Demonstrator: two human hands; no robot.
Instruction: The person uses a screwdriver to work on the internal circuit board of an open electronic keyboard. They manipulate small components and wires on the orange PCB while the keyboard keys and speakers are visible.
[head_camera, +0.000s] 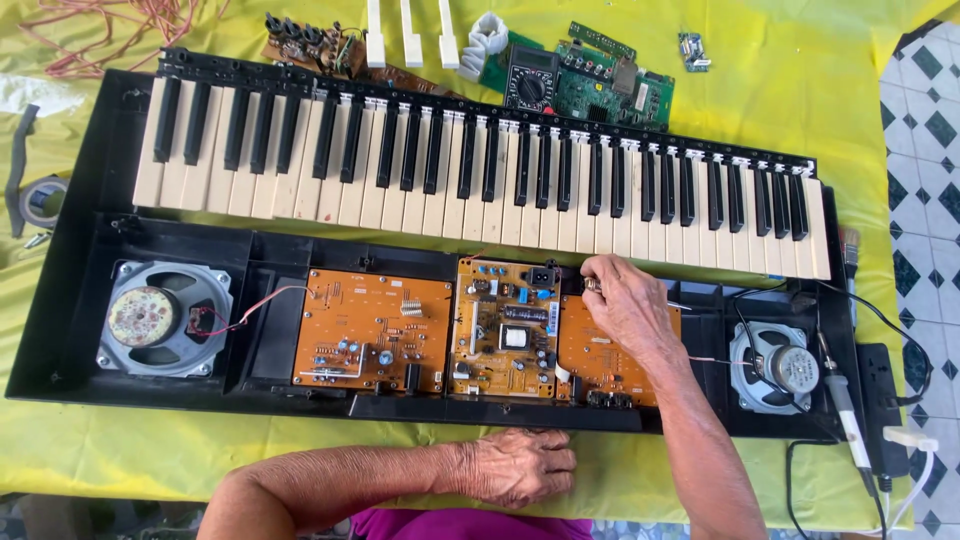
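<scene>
Yellow cloth (780, 110) bears keyboard (480, 170) lying left-right.

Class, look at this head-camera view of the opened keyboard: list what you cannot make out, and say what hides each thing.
- Right circuit board, head view: the right hand covers its upper part.
- What the right hand's fingertips pinch: too small and hidden by the fingers.
- Left hand, resting on the yellow cloth: its palm side is hidden.
- Soldering iron: its cable runs off the bottom edge.
- Parts on the middle circuit board: too small to identify.
</scene>
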